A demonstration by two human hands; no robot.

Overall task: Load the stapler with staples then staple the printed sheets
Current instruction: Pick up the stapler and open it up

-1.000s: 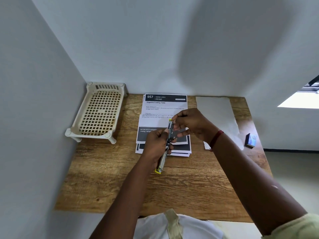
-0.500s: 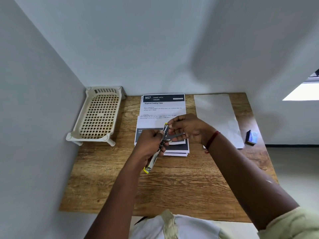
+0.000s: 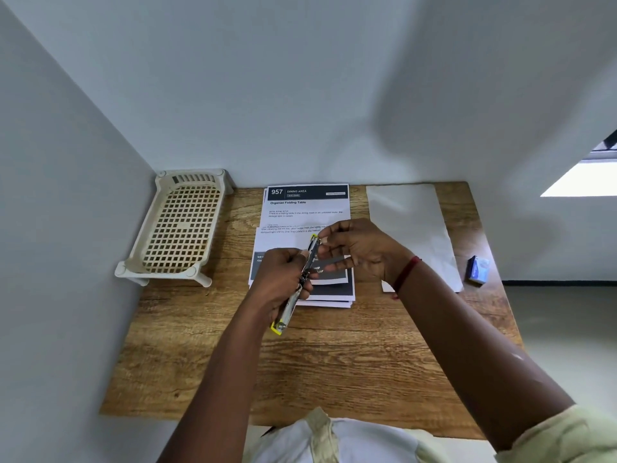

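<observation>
grained wooden table [image 3: 207, 345], left hand [image 3: 279, 279] fingers wrapped around slim metal stapler [image 3: 298, 289], right hand [image 3: 359, 249] fingertips pinching its yellow-edged tip

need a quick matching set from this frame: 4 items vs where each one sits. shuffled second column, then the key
Items
1. stapler
2. slotted tray
3. blank sheet
4. small blue box

Places
A. far left corner of the table, against the walls
B. near the table's right edge, beside the blank paper
C. held up over the printed sheets by the left hand, with the right hand at its far tip
D. lying flat to the right of the printed stack

Pairs: 1-C, 2-A, 3-D, 4-B
</observation>
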